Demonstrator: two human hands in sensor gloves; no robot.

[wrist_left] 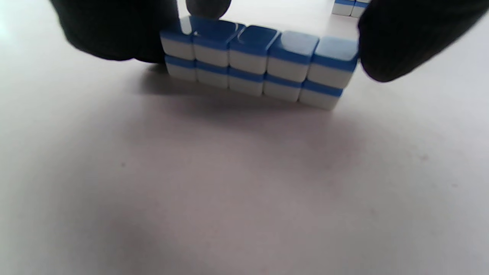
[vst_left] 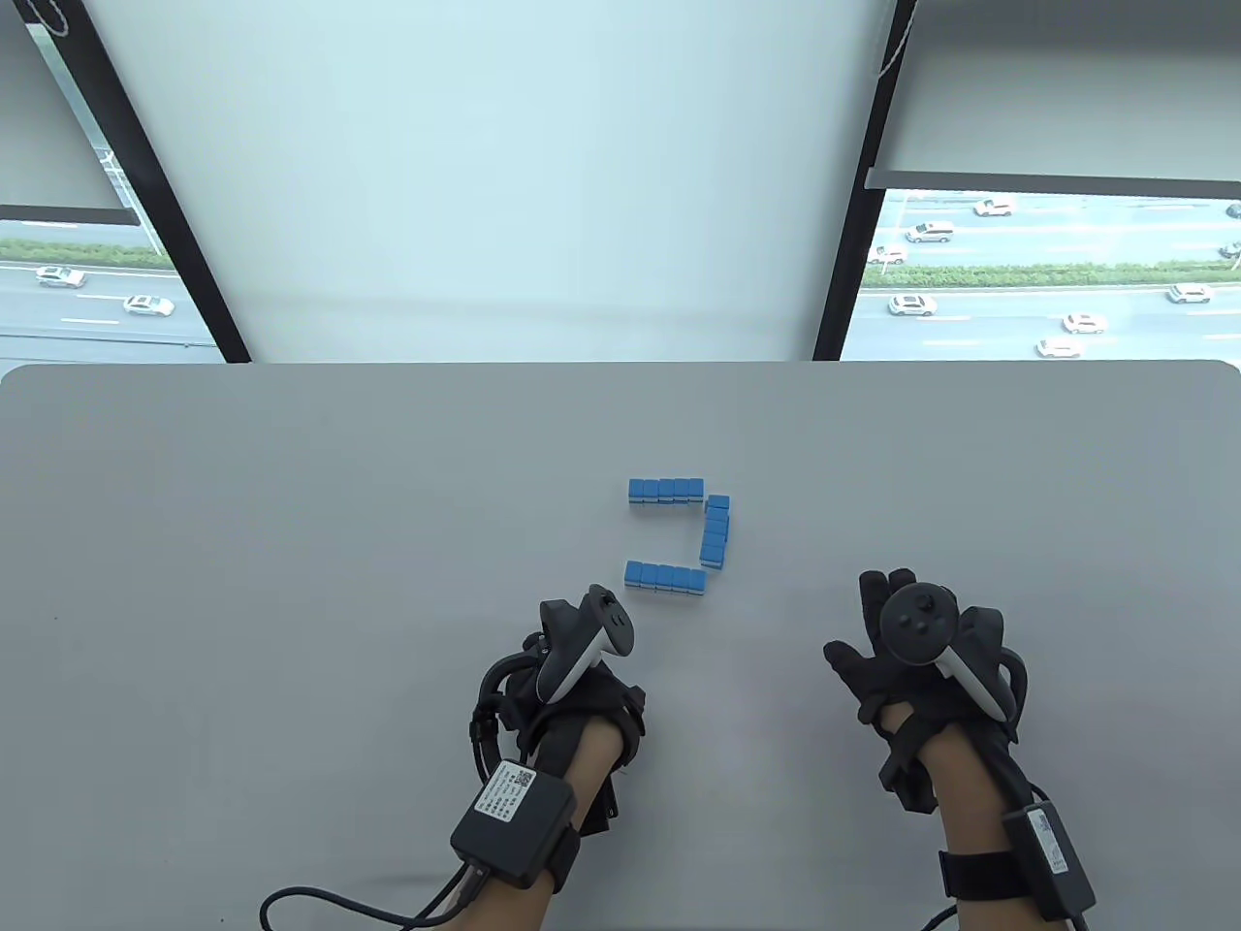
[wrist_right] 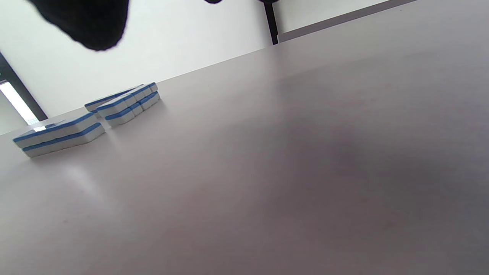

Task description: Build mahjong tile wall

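Note:
Blue-backed white mahjong tiles stand two high in three short rows that form a U open to the left: a far row (vst_left: 665, 491), a right column (vst_left: 715, 531) and a near row (vst_left: 665, 578). My left hand (vst_left: 572, 669) is just in front and left of the near row, apart from it. In the left wrist view its gloved fingers (wrist_left: 401, 38) hang spread on either side of the near row (wrist_left: 256, 63), holding nothing. My right hand (vst_left: 906, 635) is open with fingers spread, to the right of the tiles and empty. The right wrist view shows the near row (wrist_right: 59, 133) and the column (wrist_right: 128, 103) far off.
The grey table (vst_left: 291, 543) runs to a far edge below a white blind and windows. Cables trail from both wrists at the bottom edge.

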